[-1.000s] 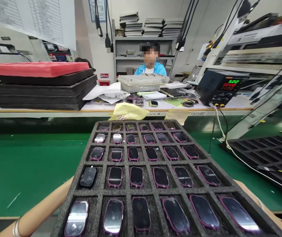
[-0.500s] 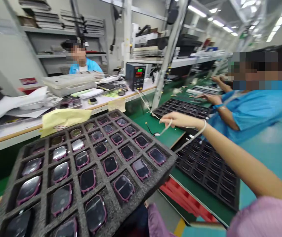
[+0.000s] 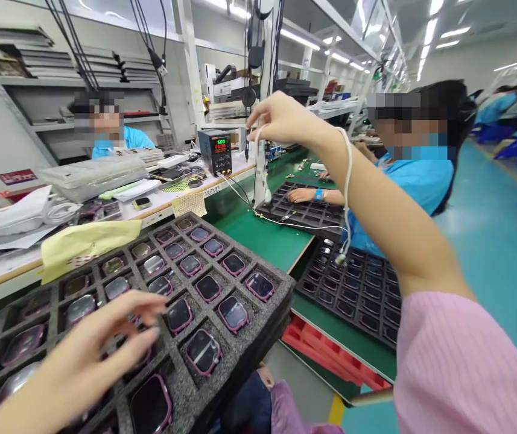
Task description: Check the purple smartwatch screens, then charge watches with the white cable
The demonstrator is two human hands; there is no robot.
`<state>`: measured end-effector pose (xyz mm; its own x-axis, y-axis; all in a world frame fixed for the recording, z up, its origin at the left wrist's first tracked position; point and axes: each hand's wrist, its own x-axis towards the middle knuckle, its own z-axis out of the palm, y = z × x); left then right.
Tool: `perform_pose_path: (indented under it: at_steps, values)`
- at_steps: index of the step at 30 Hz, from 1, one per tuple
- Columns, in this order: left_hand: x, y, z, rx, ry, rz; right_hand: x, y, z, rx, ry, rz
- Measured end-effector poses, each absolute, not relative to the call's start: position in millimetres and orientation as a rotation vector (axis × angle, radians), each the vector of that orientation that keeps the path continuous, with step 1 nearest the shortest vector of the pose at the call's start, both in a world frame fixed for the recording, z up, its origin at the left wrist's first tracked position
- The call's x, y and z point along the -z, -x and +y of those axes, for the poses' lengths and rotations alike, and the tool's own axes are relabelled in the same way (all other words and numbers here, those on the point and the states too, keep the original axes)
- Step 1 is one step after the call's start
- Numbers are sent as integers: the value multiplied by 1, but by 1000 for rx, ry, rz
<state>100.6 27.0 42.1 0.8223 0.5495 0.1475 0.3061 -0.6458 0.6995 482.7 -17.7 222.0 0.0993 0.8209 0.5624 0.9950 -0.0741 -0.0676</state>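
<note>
Fingers spread, the left hand (image 3: pixel 81 355) is over the middle of the foam tray (image 3: pixel 260 316) holding smartwatches (image 3: pixel 204 351); a slip could smear screens. The white cable (image 3: pixel 349 169) drapes over the right forearm (image 3: pixel 391 211); a tug could drag its plug (image 3: pixel 340 259) across the second tray's (image 3: pixel 342 314) far edge. Whether the right hand (image 3: pixel 280 123) pinches it, I cannot tell.

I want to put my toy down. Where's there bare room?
Green bench top shows bare between the near watch tray and the far black tray. A thin green strip borders the right-hand black tray. It's crowded on the shelf with papers and boxes, and under the left hand, where watches sit.
</note>
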Motion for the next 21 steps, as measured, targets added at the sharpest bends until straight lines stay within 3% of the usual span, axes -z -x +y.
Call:
perform_pose_path:
  at_steps: [6,12,21]
  values:
    - [-42,-177,-6,-367,-2258,272,-234,-397,26,465,1756,-1908]
    - [-45,-186,-2,-346,-2040,140,-251,-339,64,379,1629,-1983]
    - [-32,-180,-18,-195,-1743,98,-219,-319,125,336,1843,-2105]
